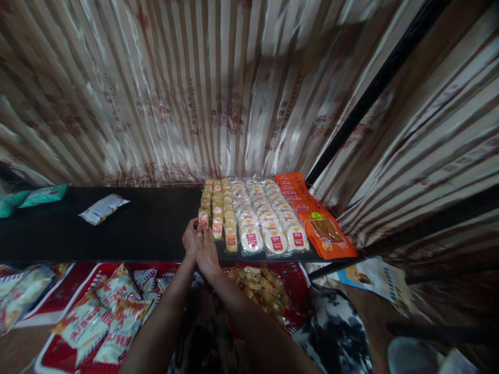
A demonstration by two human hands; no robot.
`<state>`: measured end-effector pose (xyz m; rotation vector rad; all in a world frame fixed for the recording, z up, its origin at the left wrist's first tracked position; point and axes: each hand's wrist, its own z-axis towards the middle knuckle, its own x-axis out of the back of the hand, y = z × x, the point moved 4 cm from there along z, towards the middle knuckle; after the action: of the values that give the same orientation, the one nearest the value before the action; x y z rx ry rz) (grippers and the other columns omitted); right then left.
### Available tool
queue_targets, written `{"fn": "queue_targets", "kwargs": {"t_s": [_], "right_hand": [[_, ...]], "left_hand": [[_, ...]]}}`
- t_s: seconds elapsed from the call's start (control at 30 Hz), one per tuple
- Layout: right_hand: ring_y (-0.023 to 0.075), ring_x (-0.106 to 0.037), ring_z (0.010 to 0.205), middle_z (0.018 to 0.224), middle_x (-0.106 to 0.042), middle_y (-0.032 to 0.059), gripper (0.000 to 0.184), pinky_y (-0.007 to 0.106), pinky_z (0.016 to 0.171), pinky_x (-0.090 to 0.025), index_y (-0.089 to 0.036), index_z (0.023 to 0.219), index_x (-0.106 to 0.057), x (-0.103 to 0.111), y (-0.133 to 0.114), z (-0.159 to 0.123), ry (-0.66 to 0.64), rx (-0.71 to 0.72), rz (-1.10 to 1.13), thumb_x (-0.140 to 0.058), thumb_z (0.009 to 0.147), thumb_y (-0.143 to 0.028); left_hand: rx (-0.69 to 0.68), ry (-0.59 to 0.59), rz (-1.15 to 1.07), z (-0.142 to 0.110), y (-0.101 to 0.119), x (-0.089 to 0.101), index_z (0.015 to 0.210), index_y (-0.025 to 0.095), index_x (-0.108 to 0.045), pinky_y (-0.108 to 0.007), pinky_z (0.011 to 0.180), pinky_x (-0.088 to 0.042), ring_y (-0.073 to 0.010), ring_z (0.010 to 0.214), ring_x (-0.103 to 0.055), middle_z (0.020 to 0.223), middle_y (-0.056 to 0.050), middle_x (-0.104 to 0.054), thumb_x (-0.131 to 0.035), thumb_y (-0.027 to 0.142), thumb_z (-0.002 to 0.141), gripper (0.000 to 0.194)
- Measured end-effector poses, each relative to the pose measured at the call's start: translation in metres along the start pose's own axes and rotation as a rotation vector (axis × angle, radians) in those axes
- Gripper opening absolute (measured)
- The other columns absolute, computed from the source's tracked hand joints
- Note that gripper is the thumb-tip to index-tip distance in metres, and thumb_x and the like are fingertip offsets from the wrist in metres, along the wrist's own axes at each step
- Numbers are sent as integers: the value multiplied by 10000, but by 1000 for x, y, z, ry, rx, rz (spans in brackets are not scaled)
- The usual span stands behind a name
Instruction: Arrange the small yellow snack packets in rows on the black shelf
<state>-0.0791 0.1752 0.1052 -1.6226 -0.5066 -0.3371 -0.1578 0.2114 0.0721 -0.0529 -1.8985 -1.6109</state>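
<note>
My left hand [189, 237] and my right hand [206, 251] are close together at the front of the leftmost row of small yellow wrapped snacks [217, 203]. Both are closed at the near end of a small wrapped snack [203, 216] with a red and orange label; my fingers partly hide it. Two more rows of the same yellow snacks lie just to the right. Beyond them, round white wrapped crackers [251, 238] with red labels overlap in three rows. All lie on a black shelf [156, 223].
Orange snack bags [327, 234] overlap at the shelf's right end. A white packet [104, 209] and teal packets [44, 195] lie on the left. Below are a red basket [58, 353] of chip bags and a red basket [298, 283] of yellow snacks. A black post [351, 114] slants at right.
</note>
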Motion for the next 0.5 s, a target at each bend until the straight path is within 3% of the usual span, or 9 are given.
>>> {"fn": "queue_targets", "kwargs": {"t_s": [0.3, 0.5], "right_hand": [[206, -209, 1364, 1452, -313, 110, 485, 375, 1101, -227, -100, 1380, -335, -8, 8, 7, 41, 79, -12, -259, 924, -250], [206, -185, 1372, 1470, -268, 121, 496, 402, 1109, -205, -103, 1393, -302, -5, 8, 7, 27, 86, 22, -239, 931, -272]], "left_hand": [[-41, 52, -23, 6, 0, -2, 1026, 217, -606, -282, 794, -457, -184, 900, -608, 997, -68, -664, -539, 226, 767, 268], [-35, 30, -8, 3, 3, -2, 1047, 196, -595, -271, 749, -472, -175, 853, -611, 942, -57, -669, -516, 305, 780, 299]]}}
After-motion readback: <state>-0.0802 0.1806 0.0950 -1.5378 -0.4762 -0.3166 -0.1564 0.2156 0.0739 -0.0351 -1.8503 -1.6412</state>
